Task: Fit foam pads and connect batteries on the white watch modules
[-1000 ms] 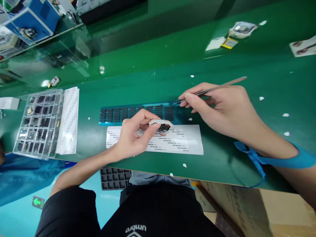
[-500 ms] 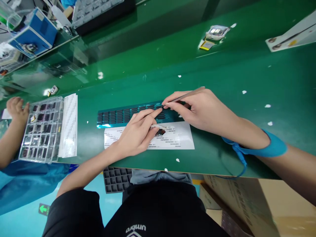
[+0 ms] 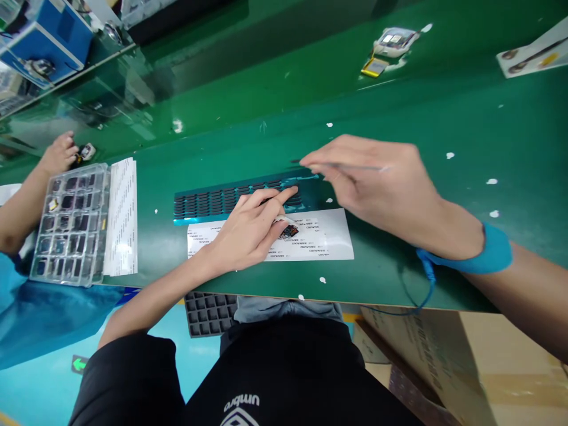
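My right hand (image 3: 373, 183) pinches thin metal tweezers (image 3: 355, 166) above the bench, with a small dark piece at their tip, blurred by motion. My left hand (image 3: 251, 231) rests its outstretched index finger on a teal sheet (image 3: 177, 221) lined with rows of narrow black strips (image 3: 208, 204). Between the left thumb and the curled fingers sits a small electronic device (image 3: 290, 231) with a white edge and a dark inside, partly covered by the hand. Beneath that hand lies a white printed backing sheet (image 3: 337, 236). A blue wrist strap (image 3: 494, 251) circles my right wrist.
At left, another person's hand (image 3: 60, 152) is beside a small device, behind a clear compartment tray (image 3: 100, 236) of parts. White printed sheets (image 3: 122, 219) adjoin the tray. An opened device (image 3: 394, 41) lies at the back; a blue box (image 3: 51, 38) stands back left.
My right hand has lifted the tweezers off the teal sheet, up and slightly right, with a dark piece at the tip. My left hand stays nearly in place. The other person's hand has moved farther back.
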Tool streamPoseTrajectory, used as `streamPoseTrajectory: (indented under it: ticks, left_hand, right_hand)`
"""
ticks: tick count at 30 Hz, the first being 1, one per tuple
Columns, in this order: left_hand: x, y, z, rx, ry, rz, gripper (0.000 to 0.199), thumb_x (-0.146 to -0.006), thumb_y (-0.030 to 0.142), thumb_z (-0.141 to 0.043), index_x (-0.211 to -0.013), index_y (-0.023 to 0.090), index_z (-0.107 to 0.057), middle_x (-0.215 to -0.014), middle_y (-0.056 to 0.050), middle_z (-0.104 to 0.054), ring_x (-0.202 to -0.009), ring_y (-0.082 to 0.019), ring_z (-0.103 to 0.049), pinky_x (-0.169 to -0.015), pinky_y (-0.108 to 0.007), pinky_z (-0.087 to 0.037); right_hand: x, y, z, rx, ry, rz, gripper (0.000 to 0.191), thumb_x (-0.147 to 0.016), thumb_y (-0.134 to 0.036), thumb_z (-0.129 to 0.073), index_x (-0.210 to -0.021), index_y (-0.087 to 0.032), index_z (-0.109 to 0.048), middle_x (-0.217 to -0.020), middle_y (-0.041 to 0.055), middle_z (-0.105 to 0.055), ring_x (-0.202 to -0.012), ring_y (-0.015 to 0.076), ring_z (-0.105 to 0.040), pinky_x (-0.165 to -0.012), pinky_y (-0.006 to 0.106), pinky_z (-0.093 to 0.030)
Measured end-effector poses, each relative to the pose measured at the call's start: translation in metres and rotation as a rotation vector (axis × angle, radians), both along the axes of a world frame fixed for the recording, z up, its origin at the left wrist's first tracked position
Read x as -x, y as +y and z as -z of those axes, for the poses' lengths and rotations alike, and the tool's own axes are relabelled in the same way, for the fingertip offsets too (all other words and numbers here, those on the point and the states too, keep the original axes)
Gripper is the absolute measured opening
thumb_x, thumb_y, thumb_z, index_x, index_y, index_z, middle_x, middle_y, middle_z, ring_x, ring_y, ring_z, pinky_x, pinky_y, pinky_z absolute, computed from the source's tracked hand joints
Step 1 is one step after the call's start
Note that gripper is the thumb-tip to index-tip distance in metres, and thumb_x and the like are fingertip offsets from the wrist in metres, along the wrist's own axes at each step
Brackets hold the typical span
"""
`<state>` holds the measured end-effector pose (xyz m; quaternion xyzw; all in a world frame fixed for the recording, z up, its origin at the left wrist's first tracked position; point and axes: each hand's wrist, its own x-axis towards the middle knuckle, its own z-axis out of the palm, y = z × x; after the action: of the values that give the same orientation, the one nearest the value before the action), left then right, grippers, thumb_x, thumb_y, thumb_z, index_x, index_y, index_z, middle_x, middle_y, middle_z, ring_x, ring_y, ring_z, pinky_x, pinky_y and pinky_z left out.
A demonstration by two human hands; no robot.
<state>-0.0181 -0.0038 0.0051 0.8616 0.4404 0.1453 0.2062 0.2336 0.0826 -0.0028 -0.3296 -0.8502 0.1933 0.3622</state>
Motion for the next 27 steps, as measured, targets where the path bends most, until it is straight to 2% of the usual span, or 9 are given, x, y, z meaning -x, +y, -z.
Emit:
streamPoseTrajectory:
  ticks: [5,8,10,12,14,17,21,24,27]
  left_hand:
    - [0.001,0.001,0.002,-0.111,-0.023,0.082,0.04,-0.12,0.035,-0.037,-0.113,0.016,-0.071,-0.164,-0.02,-0.064,-0.14,-0.034,-0.064,-0.104,-0.048,-0.051]
    - [0.002,-0.007,-0.002,0.002,-0.274,0.103,0.031,-0.112,0.045,-0.062,-0.089,0.024,-0.068,-0.141,-0.012,-0.081,-0.111,-0.03,-0.075,-0.091,-0.047,-0.056]
    - [0.002,-0.013,-0.006,0.103,-0.497,-0.021,0.036,-0.103,0.058,-0.074,-0.085,0.028,-0.068,-0.115,-0.007,-0.087,-0.089,-0.026,-0.075,-0.078,-0.043,-0.056]
    - [0.002,-0.014,-0.009,0.086,-0.637,-0.217,0.037,-0.108,0.064,-0.064,-0.097,0.029,-0.07,-0.102,-0.007,-0.084,-0.077,-0.022,-0.07,-0.07,-0.04,-0.053]
    - [0.003,-0.008,-0.012,0.069,-0.755,-0.416,0.035,-0.115,0.059,-0.053,-0.111,0.028,-0.068,-0.095,-0.006,-0.08,-0.065,-0.017,-0.061,-0.061,-0.035,-0.047]
    - [0.005,0.007,-0.013,0.316,-1.014,-0.624,0.027,-0.107,0.051,-0.068,-0.108,0.024,-0.065,-0.08,-0.002,-0.075,-0.05,-0.011,-0.039,-0.05,-0.03,-0.033]
    - [0.007,0.017,-0.015,0.598,-1.141,-0.642,0.026,-0.098,0.044,-0.073,-0.094,0.019,-0.067,-0.084,-0.007,-0.079,-0.052,-0.01,-0.041,-0.05,-0.027,-0.033]
    - [0.007,0.016,-0.016,0.615,-1.132,-0.616,0.029,-0.096,0.046,-0.078,-0.091,0.019,-0.068,-0.084,-0.006,-0.079,-0.052,-0.009,-0.042,-0.048,-0.026,-0.032]
    - [0.006,0.014,-0.016,0.569,-1.123,-0.61,0.033,-0.09,0.047,-0.089,-0.088,0.019,-0.072,-0.078,-0.001,-0.073,-0.053,-0.007,-0.042,-0.047,-0.023,-0.032]
  right_hand:
    - [-0.007,0.008,-0.009,-0.064,-0.08,0.03,0.036,-0.121,-0.042,-0.049,-0.125,-0.025,-0.081,-0.123,0.0098,-0.083,-0.11,0.03,-0.078,-0.093,0.047,-0.058]
    - [-0.005,0.003,-0.012,-0.081,-0.059,0.009,0.03,-0.12,-0.039,-0.054,-0.125,-0.029,-0.081,-0.12,0.0085,-0.083,-0.107,0.03,-0.075,-0.09,0.047,-0.056]
    - [-0.002,-0.004,-0.017,-0.133,-0.043,0.0,0.024,-0.118,-0.033,-0.058,-0.123,-0.033,-0.081,-0.115,0.005,-0.083,-0.104,0.029,-0.073,-0.083,0.045,-0.054]
    - [0.001,-0.012,-0.023,-0.185,-0.072,0.013,0.025,-0.117,-0.028,-0.058,-0.121,-0.035,-0.082,-0.116,0.0029,-0.082,-0.103,0.0281,-0.071,-0.076,0.042,-0.052]
    - [0.003,-0.019,-0.029,-0.206,-0.119,0.04,0.029,-0.118,-0.027,-0.055,-0.118,-0.035,-0.083,-0.122,0.0017,-0.082,-0.104,0.0272,-0.071,-0.072,0.041,-0.052]
    - [0.003,-0.027,-0.034,-0.242,-0.091,0.021,0.03,-0.116,-0.025,-0.057,-0.115,-0.039,-0.083,-0.126,-0.0027,-0.082,-0.102,0.0258,-0.073,-0.072,0.041,-0.055]
    - [-0.001,-0.036,-0.036,-0.281,0.001,-0.061,0.033,-0.111,-0.018,-0.066,-0.124,-0.044,-0.082,-0.132,-0.0064,-0.081,-0.104,0.0269,-0.076,-0.085,0.044,-0.061]
    - [-0.002,-0.038,-0.031,-0.219,0.058,-0.154,0.036,-0.11,-0.02,-0.071,-0.132,-0.046,-0.082,-0.136,-0.0064,-0.081,-0.109,0.0271,-0.077,-0.093,0.043,-0.063]
    - [-0.002,-0.036,-0.017,-0.136,0.147,-0.208,0.034,-0.113,-0.031,-0.071,-0.137,-0.053,-0.079,-0.133,-0.0082,-0.081,-0.107,0.0258,-0.078,-0.086,0.042,-0.065]
